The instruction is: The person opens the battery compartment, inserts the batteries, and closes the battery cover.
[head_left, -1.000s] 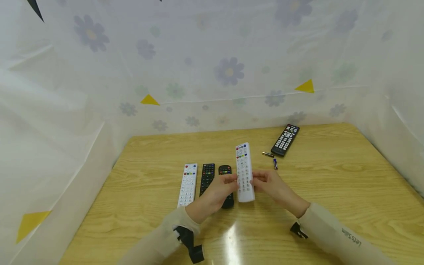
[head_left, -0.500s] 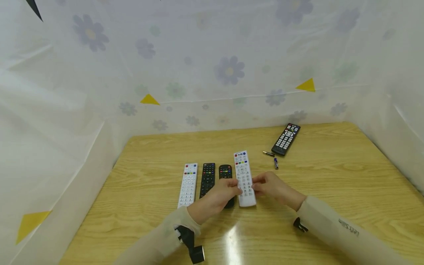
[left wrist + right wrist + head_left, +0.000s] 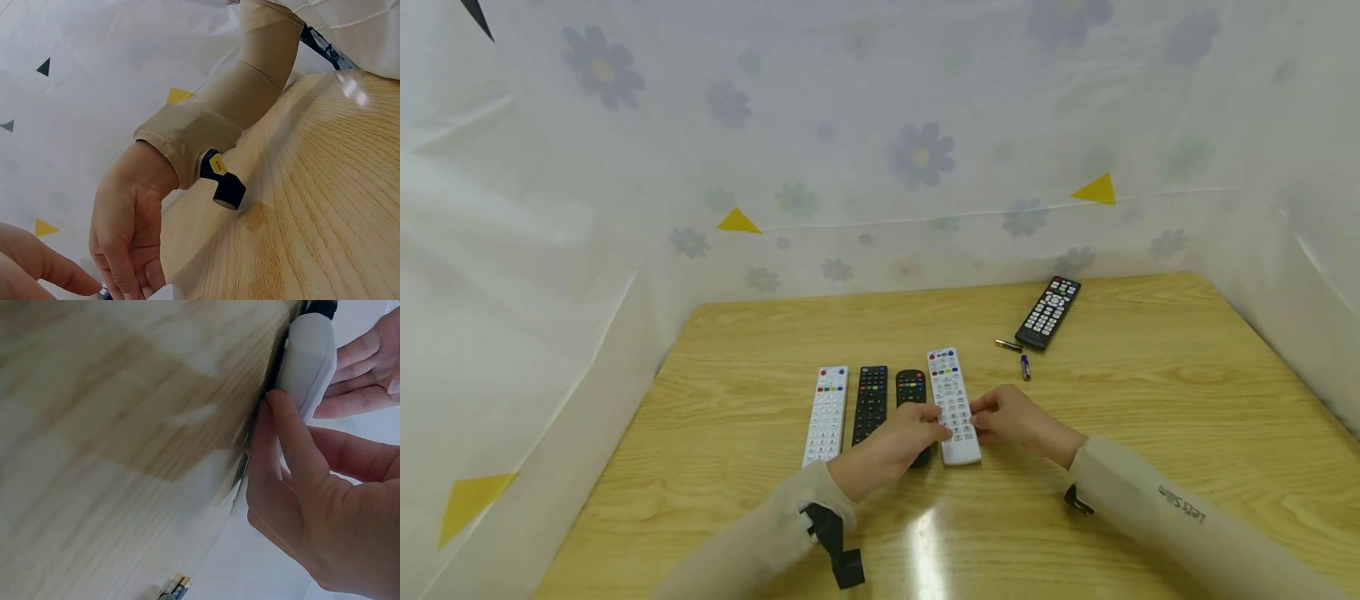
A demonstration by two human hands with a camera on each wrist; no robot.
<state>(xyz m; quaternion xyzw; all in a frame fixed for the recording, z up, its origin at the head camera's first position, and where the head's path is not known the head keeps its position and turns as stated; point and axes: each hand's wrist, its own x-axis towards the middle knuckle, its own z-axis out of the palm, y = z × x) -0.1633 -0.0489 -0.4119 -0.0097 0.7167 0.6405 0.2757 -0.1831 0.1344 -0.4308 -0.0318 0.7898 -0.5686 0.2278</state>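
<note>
A white remote control (image 3: pixel 948 383) lies face up, or nearly so, at the right end of a row of remotes in the head view. My left hand (image 3: pixel 895 439) holds its left edge, with the thumb over the lower buttons. On the opposite edge my right hand (image 3: pixel 1021 422) grips it with thumb and fingers. The right wrist view shows the white remote (image 3: pixel 306 359) close above or on the table, with the right hand's fingertips at its side. Only a corner of it appears in the left wrist view. Partly under the left hand is a black remote (image 3: pixel 911 385).
Further left lie another black remote (image 3: pixel 871 404) and a white one (image 3: pixel 826 417). A black remote with white buttons (image 3: pixel 1048 313) lies at the back right, near two batteries, one dark and gold (image 3: pixel 1008 345), one blue (image 3: pixel 1026 367). Flowered white sheeting (image 3: pixel 850 167) surrounds the wooden table (image 3: pixel 760 350).
Both hands have lowered the white remote toward the table and shifted it slightly left, until it lies alongside the others. The other remotes and the batteries have stayed in place.
</note>
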